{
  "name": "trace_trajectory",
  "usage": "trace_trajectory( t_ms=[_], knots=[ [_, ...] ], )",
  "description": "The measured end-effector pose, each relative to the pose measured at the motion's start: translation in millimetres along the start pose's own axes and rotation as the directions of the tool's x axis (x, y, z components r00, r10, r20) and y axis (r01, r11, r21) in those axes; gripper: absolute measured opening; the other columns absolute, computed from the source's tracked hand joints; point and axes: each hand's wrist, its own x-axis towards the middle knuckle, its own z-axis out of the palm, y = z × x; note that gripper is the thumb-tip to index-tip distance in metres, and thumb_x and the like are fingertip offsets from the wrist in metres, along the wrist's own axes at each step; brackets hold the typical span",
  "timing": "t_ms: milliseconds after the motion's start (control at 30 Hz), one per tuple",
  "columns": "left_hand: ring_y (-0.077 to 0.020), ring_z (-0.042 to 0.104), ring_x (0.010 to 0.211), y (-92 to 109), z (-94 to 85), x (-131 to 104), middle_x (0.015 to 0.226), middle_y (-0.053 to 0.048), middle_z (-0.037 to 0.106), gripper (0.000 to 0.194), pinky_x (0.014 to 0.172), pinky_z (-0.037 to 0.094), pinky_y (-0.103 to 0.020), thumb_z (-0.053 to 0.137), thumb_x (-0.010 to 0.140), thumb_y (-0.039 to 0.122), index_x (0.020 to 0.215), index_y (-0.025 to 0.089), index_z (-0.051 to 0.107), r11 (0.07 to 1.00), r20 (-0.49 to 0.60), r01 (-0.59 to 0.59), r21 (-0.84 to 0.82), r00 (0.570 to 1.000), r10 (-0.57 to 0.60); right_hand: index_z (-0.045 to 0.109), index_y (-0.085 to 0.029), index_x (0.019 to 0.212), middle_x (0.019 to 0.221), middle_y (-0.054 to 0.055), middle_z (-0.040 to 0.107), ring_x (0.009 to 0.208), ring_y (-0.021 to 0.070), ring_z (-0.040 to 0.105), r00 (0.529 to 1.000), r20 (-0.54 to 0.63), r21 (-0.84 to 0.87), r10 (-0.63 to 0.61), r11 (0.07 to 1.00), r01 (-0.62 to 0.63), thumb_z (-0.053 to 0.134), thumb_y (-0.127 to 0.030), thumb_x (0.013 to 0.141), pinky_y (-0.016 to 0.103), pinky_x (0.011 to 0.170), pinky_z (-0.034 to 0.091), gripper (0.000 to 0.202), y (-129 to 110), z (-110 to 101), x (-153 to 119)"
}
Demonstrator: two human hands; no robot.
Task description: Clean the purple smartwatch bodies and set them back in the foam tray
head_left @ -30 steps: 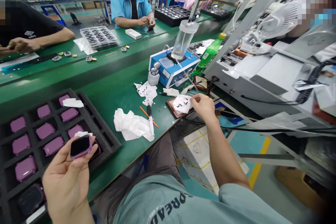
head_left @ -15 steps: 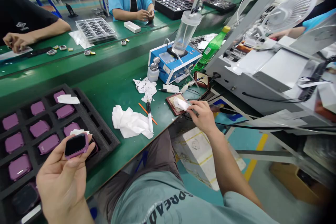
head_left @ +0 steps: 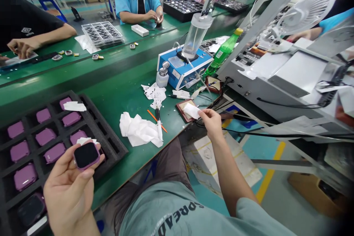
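Note:
My left hand [head_left: 72,188] grips a purple-framed smartwatch case [head_left: 86,155] by its edges, with its dark screen turned up towards me. Below it lies a black foam tray [head_left: 112,140], whose compartments hold several purple watch cases [head_left: 45,136]. Over at the bench edge, my right hand [head_left: 211,120] pinches a folded white wipe [head_left: 191,111] between thumb and fingers. The wipe rests against a brown-framed square pad [head_left: 181,106]. Between my hands lie a crumpled white cloth [head_left: 136,129], a black-and-white pen-like tool [head_left: 158,120] and an orange stick [head_left: 152,115].
A blue machine [head_left: 177,75] carries a clear cylinder [head_left: 196,33]. Beside it stand a pump bottle [head_left: 162,78] and a green bottle [head_left: 221,53]. Cables [head_left: 249,132] cross at the right near a grey metal housing [head_left: 298,99]. Two co-workers sit across the green bench [head_left: 110,70].
The watch in my left hand has tilted so that more of its screen faces me. My right hand has shifted slightly with the wipe at the pad. The view has moved a little.

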Motion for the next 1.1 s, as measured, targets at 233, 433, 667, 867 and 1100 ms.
trace_trajectory(
  t_ms=[233,433,667,867,1100],
  knots=[
    [-0.0256,0.08,0.098,-7,-7.2,-7,0.117,-0.009,0.082,0.058,0.077,0.069,-0.029,0.098,0.055,0.009,0.108,0.024,0.081,0.998,0.144,-0.047,0.042,0.989,0.041,0.064,-0.02,0.09,0.078,0.001,0.067,0.068,0.0153,0.062,0.997,-0.05,0.219,-0.061,0.973,0.07,0.078,-0.049,0.076,0.029,0.064,0.053,0.035,-44,16,-36],
    [-0.0236,0.078,0.101,-11,-15.2,-14,0.126,-0.014,0.078,0.062,0.078,0.066,-0.026,0.098,0.057,0.012,0.116,0.022,0.08,0.992,0.279,0.072,0.099,0.955,-0.097,0.074,-0.023,0.098,0.087,0.002,0.07,0.074,0.0156,0.065,0.919,0.37,0.467,-0.138,0.882,-0.056,0.077,-0.046,0.086,0.027,0.065,0.052,0.027,-105,84,-104],
    [-0.0259,0.075,0.103,-8,-13.8,-20,0.123,-0.013,0.078,0.061,0.084,0.067,-0.034,0.099,0.058,0.013,0.115,0.021,0.083,0.988,0.309,0.145,0.056,0.938,-0.155,0.077,-0.023,0.103,0.092,0.004,0.076,0.081,0.0182,0.07,0.745,0.571,0.481,-0.345,0.876,0.037,0.075,-0.041,0.093,0.031,0.071,0.058,0.02,-162,123,-155],
    [-0.0257,0.075,0.105,-17,-14.3,-18,0.124,-0.011,0.076,0.064,0.09,0.067,-0.036,0.099,0.056,0.01,0.116,0.025,0.084,0.994,0.333,0.098,-0.039,0.939,-0.08,0.075,-0.028,0.105,0.104,0.003,0.082,0.098,0.0212,0.078,0.414,0.531,0.568,-0.739,0.673,0.474,0.063,-0.022,0.1,0.039,0.089,0.064,0.014,-181,110,-166],
    [-0.0278,0.074,0.108,-21,-12.1,-18,0.116,-0.011,0.077,0.053,0.096,0.064,-0.038,0.099,0.058,0.015,0.109,0.02,0.086,0.995,0.345,0.089,-0.046,0.936,-0.068,0.072,-0.028,0.111,0.106,0.004,0.083,0.102,0.0204,0.079,0.173,0.524,0.572,-0.834,0.495,0.655,0.062,-0.01,0.099,0.037,0.089,0.067,0.024,-178,102,-170]
  ],
)
